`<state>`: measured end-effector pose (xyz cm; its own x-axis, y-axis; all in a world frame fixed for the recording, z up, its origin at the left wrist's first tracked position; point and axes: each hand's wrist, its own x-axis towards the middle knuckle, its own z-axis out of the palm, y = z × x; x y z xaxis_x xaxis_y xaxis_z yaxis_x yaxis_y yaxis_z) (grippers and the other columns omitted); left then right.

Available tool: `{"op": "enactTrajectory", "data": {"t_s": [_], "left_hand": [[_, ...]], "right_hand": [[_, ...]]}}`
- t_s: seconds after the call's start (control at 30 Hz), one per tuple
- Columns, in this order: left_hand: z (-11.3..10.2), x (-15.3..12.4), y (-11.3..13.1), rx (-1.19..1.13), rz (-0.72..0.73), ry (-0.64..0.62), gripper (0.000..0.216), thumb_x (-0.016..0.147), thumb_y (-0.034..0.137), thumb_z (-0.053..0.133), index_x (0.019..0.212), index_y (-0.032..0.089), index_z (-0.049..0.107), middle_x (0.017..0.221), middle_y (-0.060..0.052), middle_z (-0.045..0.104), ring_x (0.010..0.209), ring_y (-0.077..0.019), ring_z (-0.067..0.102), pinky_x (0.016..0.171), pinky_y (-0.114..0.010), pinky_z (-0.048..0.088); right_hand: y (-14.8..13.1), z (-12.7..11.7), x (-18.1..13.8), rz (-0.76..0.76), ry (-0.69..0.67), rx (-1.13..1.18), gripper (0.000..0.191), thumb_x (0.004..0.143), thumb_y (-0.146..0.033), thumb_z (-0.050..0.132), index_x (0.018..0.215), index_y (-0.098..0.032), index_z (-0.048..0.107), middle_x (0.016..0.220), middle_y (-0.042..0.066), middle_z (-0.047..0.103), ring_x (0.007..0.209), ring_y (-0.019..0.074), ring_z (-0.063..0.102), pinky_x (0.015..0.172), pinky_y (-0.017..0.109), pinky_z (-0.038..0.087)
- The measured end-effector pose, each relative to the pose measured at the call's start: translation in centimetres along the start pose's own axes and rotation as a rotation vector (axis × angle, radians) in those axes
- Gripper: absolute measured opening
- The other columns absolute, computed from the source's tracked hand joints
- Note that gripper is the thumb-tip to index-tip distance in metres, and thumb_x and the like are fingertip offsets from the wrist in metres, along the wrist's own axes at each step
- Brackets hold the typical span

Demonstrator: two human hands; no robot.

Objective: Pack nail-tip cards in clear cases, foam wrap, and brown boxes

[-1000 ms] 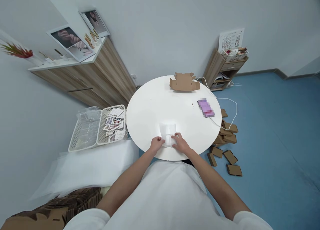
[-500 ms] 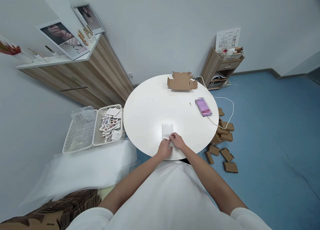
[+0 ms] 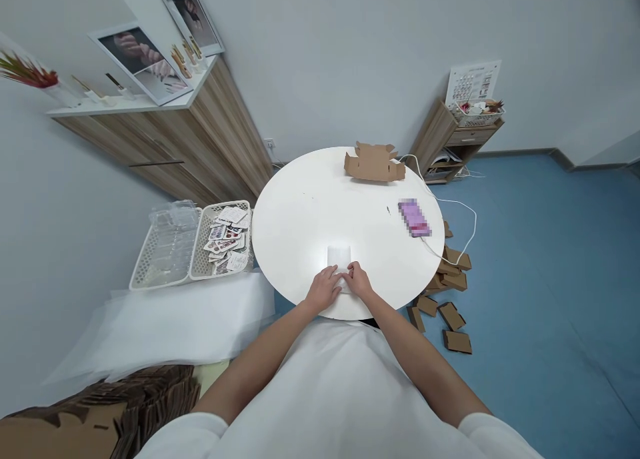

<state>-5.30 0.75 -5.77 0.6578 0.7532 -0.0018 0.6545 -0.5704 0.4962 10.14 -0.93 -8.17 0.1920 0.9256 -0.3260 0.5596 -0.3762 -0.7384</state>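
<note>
A small white translucent sheet or packet [image 3: 339, 255] lies near the front edge of the round white table [image 3: 295, 226]. Its lower part is partly covered by my fingers, so whether it is folded there I cannot tell. My left hand [image 3: 324, 290] rests on its lower left side, fingers stretched out and flat against it. Close by on the right, my right hand [image 3: 359, 280] has its fingertips bent and pinched at the packet's right edge. The two hands almost meet over the lower part.
An unfolded brown cardboard box [image 3: 374, 163] stands at the table's back. A purple blurred object [image 3: 415, 218] with a white cable [image 3: 473, 229] lies right. Left are baskets of cards [image 3: 227, 240] and clear plastic cases [image 3: 173, 242], plus white sheets [image 3: 200, 319]. Small boxes [image 3: 457, 342] litter the floor.
My left hand has opened out from a curled grip, its fingers now lying flat on the packet. My right hand has shifted slightly to the packet's right edge. The camera view has turned a little.
</note>
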Motion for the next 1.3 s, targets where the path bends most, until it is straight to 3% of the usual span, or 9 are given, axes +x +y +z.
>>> {"op": "enactTrajectory", "data": {"t_s": [0.17, 0.3, 0.57, 0.77, 0.97, 1.07, 1.17, 1.3], "left_hand": [[1.2, 0.5, -0.7, 0.046, 0.024, -0.025, 0.038, 0.075, 0.026, 0.051, 0.112, 0.023, 0.048, 0.131, -0.008, 0.039, 0.121, -0.0256, 0.032, 0.096, -0.043, 0.03], [1.9, 0.3, -1.1, 0.054, 0.023, -0.021, 0.044, 0.075, 0.032, 0.051, 0.118, 0.025, 0.045, 0.131, -0.008, 0.038, 0.123, -0.0268, 0.03, 0.097, -0.044, 0.029], [1.2, -0.2, -2.6, 0.041, 0.144, -0.073, 0.056, 0.074, 0.036, 0.052, 0.126, 0.027, 0.035, 0.138, -0.007, 0.025, 0.126, -0.0279, 0.022, 0.098, -0.044, 0.025], [0.2, 0.5, -2.2, 0.006, 0.096, -0.106, 0.059, 0.064, 0.024, 0.055, 0.12, 0.02, 0.037, 0.127, -0.01, 0.041, 0.117, -0.0274, 0.035, 0.094, -0.041, 0.03], [-0.8, 0.0, -1.2, -0.126, 0.071, -0.2, 0.045, 0.054, 0.028, 0.061, 0.098, 0.023, 0.051, 0.098, -0.006, 0.057, 0.094, -0.0264, 0.05, 0.083, -0.036, 0.038], [-1.4, 0.2, -1.1, -0.187, 0.045, -0.228, 0.037, 0.057, 0.029, 0.059, 0.094, 0.023, 0.054, 0.088, -0.005, 0.058, 0.086, -0.0242, 0.052, 0.077, -0.033, 0.04], [-1.7, 1.1, -1.2, -0.233, -0.021, -0.205, 0.024, 0.065, 0.028, 0.052, 0.088, 0.023, 0.057, 0.093, -0.004, 0.057, 0.089, -0.0227, 0.051, 0.08, -0.033, 0.039], [-1.5, 2.6, -1.7, -0.324, -0.232, -0.149, 0.021, 0.074, 0.034, 0.044, 0.072, 0.02, 0.059, 0.092, -0.005, 0.055, 0.088, -0.0203, 0.05, 0.077, -0.032, 0.041]], "right_hand": [[0.0, -1.1, -1.9, -0.253, 0.017, -0.207, 0.03, 0.075, -0.012, 0.037, 0.103, -0.019, 0.043, 0.098, 0.007, 0.051, 0.083, 0.0159, 0.053, 0.067, 0.029, 0.043], [-0.3, -2.0, -2.9, -0.447, -0.056, -0.433, 0.037, 0.074, -0.02, 0.05, 0.11, -0.021, 0.044, 0.124, 0.009, 0.041, 0.105, 0.0225, 0.044, 0.081, 0.035, 0.041], [-0.1, -2.2, -1.9, -0.43, -0.215, -0.53, 0.04, 0.076, -0.025, 0.05, 0.115, -0.019, 0.042, 0.134, 0.008, 0.035, 0.109, 0.0224, 0.044, 0.084, 0.035, 0.04], [-1.0, -2.1, -1.6, -0.445, -0.26, -0.585, 0.038, 0.073, -0.023, 0.052, 0.109, -0.016, 0.045, 0.123, 0.013, 0.043, 0.095, 0.0217, 0.052, 0.076, 0.032, 0.042], [-0.7, -2.6, -2.6, -0.437, -0.358, -0.49, 0.04, 0.065, -0.036, 0.062, 0.098, -0.019, 0.047, 0.099, 0.007, 0.052, 0.076, 0.0192, 0.054, 0.064, 0.029, 0.041], [-0.3, -3.0, -2.3, -0.433, -0.397, -0.413, 0.041, 0.059, -0.032, 0.067, 0.093, -0.02, 0.047, 0.094, 0.004, 0.053, 0.075, 0.018, 0.052, 0.063, 0.028, 0.039], [-0.4, -3.1, -1.3, -0.385, -0.356, -0.327, 0.022, 0.066, -0.026, 0.06, 0.084, -0.02, 0.048, 0.082, 0.002, 0.054, 0.07, 0.0155, 0.051, 0.06, 0.026, 0.037], [-0.7, -3.1, 0.0, -0.243, -0.341, -0.164, 0.01, 0.071, -0.028, 0.053, 0.074, -0.02, 0.049, 0.071, -0.001, 0.052, 0.062, 0.0131, 0.048, 0.056, 0.024, 0.037]]}}
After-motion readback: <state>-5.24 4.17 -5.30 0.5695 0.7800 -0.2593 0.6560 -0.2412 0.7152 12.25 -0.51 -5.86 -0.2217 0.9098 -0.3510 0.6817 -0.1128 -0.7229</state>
